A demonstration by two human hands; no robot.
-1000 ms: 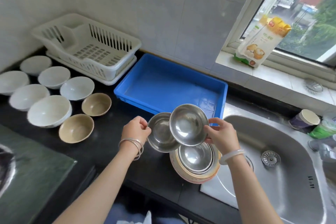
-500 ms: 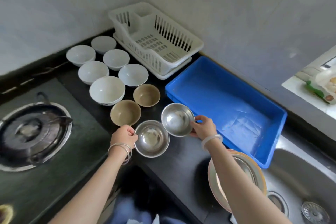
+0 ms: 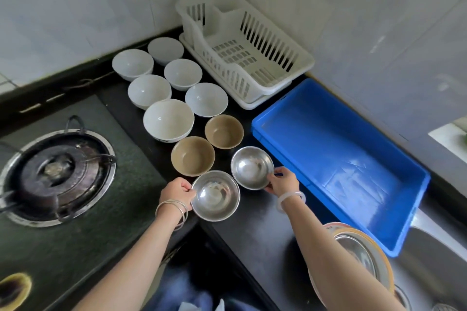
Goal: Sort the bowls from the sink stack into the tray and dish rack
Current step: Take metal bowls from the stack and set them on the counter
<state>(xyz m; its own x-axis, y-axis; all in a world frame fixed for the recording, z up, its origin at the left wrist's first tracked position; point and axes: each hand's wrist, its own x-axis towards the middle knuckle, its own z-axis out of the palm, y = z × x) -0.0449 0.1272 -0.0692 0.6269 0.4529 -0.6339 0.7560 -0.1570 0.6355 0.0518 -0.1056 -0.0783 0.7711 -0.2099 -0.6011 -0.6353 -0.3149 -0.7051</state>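
My left hand (image 3: 177,193) grips the left rim of a steel bowl (image 3: 215,195) low over the black counter (image 3: 255,230). My right hand (image 3: 281,183) holds a second steel bowl (image 3: 252,168) by its right rim, just beside the first. Two tan bowls (image 3: 193,156) (image 3: 224,131) stand behind them, then several white bowls (image 3: 168,120). The blue tray (image 3: 336,159) lies empty to the right, the white dish rack (image 3: 242,50) empty behind it. The remaining stack (image 3: 364,250) sits at the sink edge, partly hidden by my right forearm.
A gas burner with a dark pot support (image 3: 54,174) fills the left of the counter. The steel sink (image 3: 429,257) is at the lower right. Tiled walls close the corner behind the rack.
Both hands carried a steel bowl each from above the sink stack leftward to the counter in front of the tan bowls. The view swung left with them.
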